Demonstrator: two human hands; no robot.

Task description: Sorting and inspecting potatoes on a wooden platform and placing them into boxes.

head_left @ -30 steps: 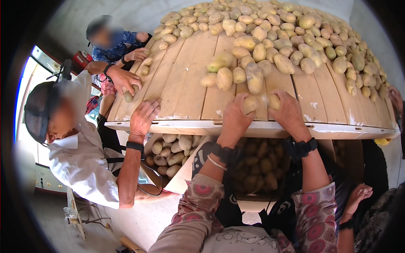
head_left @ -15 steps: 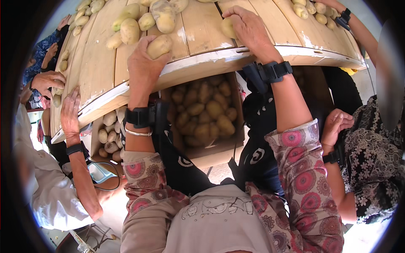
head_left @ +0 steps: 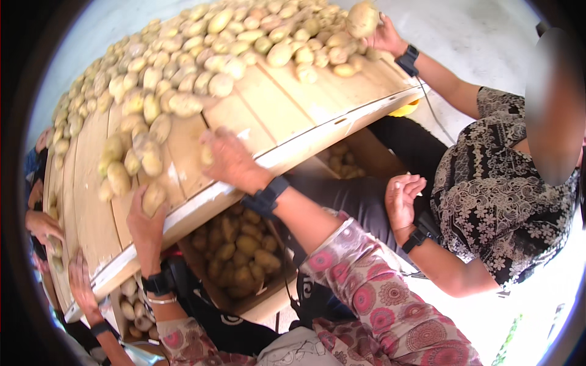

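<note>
Near the front edge of the wooden plank table (head_left: 250,107), my left hand (head_left: 145,229) is closed around a yellow-brown potato (head_left: 154,198). Further right, my right hand (head_left: 235,163) grips a smaller potato (head_left: 207,155), mostly hidden by its slightly blurred fingers. Both hands are close to the white-smeared table edge. A small group of potatoes (head_left: 119,177) lies just beyond my left hand.
A large heap of potatoes (head_left: 177,67) covers the far part of the table. Under it stand a box of potatoes (head_left: 241,247) and another box (head_left: 137,311). At the right, a person's hand (head_left: 386,35) holds up a potato (head_left: 363,19). Another person's hands (head_left: 79,277) are at left.
The view has swung up and right, so the heap and the person at right show more fully. Both my hands still hold potatoes. That person's far hand now holds a potato raised.
</note>
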